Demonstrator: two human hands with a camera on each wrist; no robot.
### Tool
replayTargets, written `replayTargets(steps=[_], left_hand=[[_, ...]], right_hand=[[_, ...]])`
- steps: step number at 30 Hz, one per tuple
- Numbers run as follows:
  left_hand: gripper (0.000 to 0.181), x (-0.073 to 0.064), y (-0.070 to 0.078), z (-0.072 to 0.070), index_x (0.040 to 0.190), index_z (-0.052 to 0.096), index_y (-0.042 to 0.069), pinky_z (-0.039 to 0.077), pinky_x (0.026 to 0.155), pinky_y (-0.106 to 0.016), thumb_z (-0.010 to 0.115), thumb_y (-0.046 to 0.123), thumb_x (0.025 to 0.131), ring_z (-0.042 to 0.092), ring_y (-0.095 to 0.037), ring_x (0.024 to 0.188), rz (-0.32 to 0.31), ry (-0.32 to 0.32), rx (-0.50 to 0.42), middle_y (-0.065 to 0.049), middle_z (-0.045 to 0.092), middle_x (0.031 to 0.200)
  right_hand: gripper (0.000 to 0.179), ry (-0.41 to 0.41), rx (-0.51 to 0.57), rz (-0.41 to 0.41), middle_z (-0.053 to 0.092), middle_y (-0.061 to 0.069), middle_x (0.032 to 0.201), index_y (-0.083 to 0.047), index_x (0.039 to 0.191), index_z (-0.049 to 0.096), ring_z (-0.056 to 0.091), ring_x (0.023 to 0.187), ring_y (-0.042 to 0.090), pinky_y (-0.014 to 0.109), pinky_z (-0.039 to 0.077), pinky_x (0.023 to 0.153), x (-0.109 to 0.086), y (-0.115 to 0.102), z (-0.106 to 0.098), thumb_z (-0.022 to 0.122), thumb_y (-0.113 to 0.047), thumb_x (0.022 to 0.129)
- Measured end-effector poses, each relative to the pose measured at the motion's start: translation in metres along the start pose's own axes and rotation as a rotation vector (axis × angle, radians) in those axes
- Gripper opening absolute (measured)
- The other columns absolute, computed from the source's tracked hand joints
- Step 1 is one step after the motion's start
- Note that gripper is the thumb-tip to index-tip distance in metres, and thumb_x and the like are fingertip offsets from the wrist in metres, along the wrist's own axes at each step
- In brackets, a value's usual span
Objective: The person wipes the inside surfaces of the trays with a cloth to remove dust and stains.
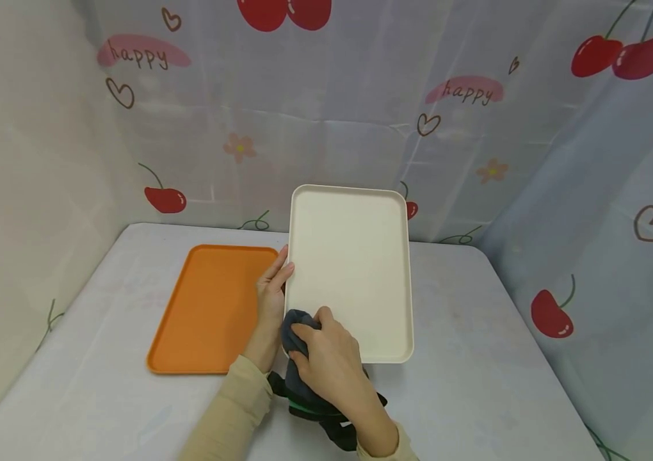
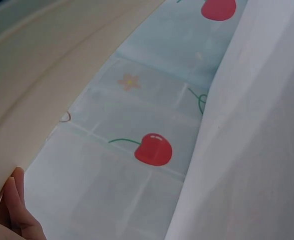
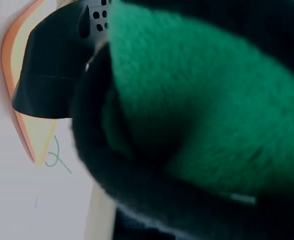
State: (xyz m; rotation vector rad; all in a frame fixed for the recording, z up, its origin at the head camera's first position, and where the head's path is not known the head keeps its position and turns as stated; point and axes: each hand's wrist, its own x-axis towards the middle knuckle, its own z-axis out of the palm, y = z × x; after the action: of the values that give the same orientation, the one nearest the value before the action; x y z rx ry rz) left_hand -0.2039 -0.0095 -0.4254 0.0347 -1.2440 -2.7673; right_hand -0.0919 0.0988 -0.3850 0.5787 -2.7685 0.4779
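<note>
A cream rectangular tray [image 1: 349, 269] is held up, tilted, over the middle of the table. My left hand [image 1: 271, 301] grips it by its left edge; in the left wrist view, that hand's fingers [image 2: 17, 200] show at the tray's edge. With bent fingers, my right hand [image 1: 332, 358] holds a bunched dark grey-blue cloth [image 1: 299, 379] against the tray's lower left corner. The right wrist view is mostly filled by the cloth's fuzzy green side [image 3: 212, 100] and dark border. Part of the cloth hangs below the tray.
An orange tray [image 1: 211, 314] lies flat on the white-covered table [image 1: 476, 358], left of the cream one. Black straps [image 1: 340, 435] show beneath my right wrist. A dark vented piece [image 3: 51, 65] stands near the cloth. Printed curtains [image 1: 326, 89] enclose the table's back and sides.
</note>
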Motion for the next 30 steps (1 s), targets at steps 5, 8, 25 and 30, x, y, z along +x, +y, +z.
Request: replayTargets(steps=[5, 8, 25, 30], left_hand=[[0.044, -0.001, 0.001, -0.002, 0.14, 0.055, 0.011, 0.059, 0.083, -0.025, 0.058, 0.008, 0.096, 0.069, -0.011, 0.099, -0.007, -0.014, -0.013, 0.003, 0.065, 0.13], [0.045, -0.002, 0.0, -0.001, 0.139, 0.055, 0.011, 0.059, 0.082, -0.026, 0.06, 0.008, 0.095, 0.07, -0.012, 0.099, -0.013, -0.029, -0.031, 0.002, 0.064, 0.132], [0.046, 0.0, 0.002, -0.003, 0.142, 0.047, 0.005, 0.058, 0.082, -0.022, 0.053, 0.002, 0.097, 0.068, -0.009, 0.103, 0.045, -0.033, -0.101, -0.005, 0.049, 0.148], [0.046, 0.001, 0.003, -0.003, 0.142, 0.048, 0.004, 0.058, 0.083, -0.023, 0.054, 0.002, 0.096, 0.068, -0.01, 0.105, 0.049, -0.021, -0.099, -0.006, 0.05, 0.147]], right_hand=[[0.031, -0.092, -0.025, -0.048, 0.057, 0.005, 0.091, -0.016, 0.105, 0.078, 0.053, 0.068, 0.013, 0.022, 0.046, 0.053, -0.004, 0.001, -0.005, 0.084, -0.024, 0.075], [0.029, -0.136, -0.026, -0.04, 0.057, 0.005, 0.089, -0.017, 0.103, 0.078, 0.054, 0.068, 0.013, 0.023, 0.047, 0.053, -0.007, 0.0, -0.007, 0.084, -0.023, 0.075], [0.026, -0.143, 0.059, 0.146, 0.053, 0.002, 0.085, -0.017, 0.099, 0.079, 0.054, 0.065, 0.013, 0.024, 0.041, 0.049, -0.019, 0.011, -0.018, 0.083, -0.016, 0.073], [0.026, -0.13, 0.088, 0.219, 0.053, 0.0, 0.086, -0.018, 0.099, 0.079, 0.053, 0.064, 0.013, 0.024, 0.04, 0.049, -0.027, 0.025, -0.024, 0.084, -0.016, 0.073]])
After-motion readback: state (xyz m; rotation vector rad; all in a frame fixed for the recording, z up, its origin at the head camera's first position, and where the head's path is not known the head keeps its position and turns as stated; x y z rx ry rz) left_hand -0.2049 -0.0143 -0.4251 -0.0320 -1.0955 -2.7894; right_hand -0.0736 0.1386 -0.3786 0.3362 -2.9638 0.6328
